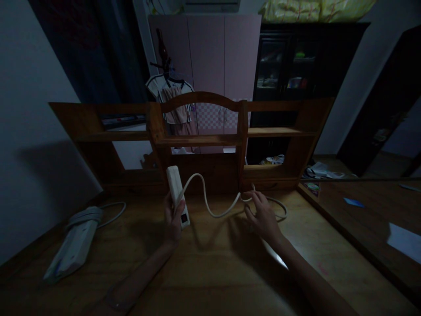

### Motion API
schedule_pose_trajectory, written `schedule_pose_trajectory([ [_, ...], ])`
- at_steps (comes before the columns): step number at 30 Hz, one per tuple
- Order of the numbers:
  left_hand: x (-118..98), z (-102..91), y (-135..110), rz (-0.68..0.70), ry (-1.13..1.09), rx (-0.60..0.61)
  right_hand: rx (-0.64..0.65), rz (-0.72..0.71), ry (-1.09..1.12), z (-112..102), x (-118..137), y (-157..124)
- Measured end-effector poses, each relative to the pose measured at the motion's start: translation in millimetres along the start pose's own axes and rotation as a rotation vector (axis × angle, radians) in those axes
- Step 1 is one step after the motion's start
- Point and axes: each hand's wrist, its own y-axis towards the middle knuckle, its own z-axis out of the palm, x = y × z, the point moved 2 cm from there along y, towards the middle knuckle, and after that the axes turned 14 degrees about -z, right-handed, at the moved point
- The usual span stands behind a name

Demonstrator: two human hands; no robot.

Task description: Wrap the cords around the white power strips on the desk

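My left hand (173,217) is wrapped around a white power strip (175,182), which stands tilted upright above the wooden desk. A dark switch shows near the strip's lower end. From the strip a white cord (213,215) runs in a wavy line to my right hand (261,217). The fingers of that hand are curled about the cord, though the exact grip is partly hidden. Beyond the hand, the cord loops out to the right. At the left of the desk lies a second white power strip (74,245) with its cord wound around one end.
A wooden shelf unit (200,140) rises along the desk's far edge. To the right is a darker wooden surface (358,228) with a blue card (353,202) and white paper (404,241). A pale wall (26,153) borders the left side. The room is dim.
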Motion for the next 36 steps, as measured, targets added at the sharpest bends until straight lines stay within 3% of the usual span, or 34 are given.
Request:
schedule_pose_trajectory([
  [4,-9,2.9,-2,0.022,0.026,0.011,0.194,0.022,-0.185,5,-10,-9],
  [8,-14,2.1,-1,0.081,0.035,0.022,0.401,0.236,-0.427,7,-20,-33],
  [12,-14,0.0,1,0.082,-0.006,0.019,0.51,0.348,-0.441,4,-26,-54],
  [19,-8,-3.5,4,0.008,-0.097,0.016,0.507,0.339,-0.445,3,-64,-51],
  [26,-11,-2.4,-1,0.058,-0.073,0.026,0.572,0.26,-0.387,3,-96,-37],
  [32,-13,-2.0,-2,0.084,-0.075,0.033,0.578,0.072,-0.419,-35,-116,-27],
  [36,-16,-1.0,-4,0.098,-0.076,0.032,0.601,-0.036,-0.422,-62,-128,-35],
])
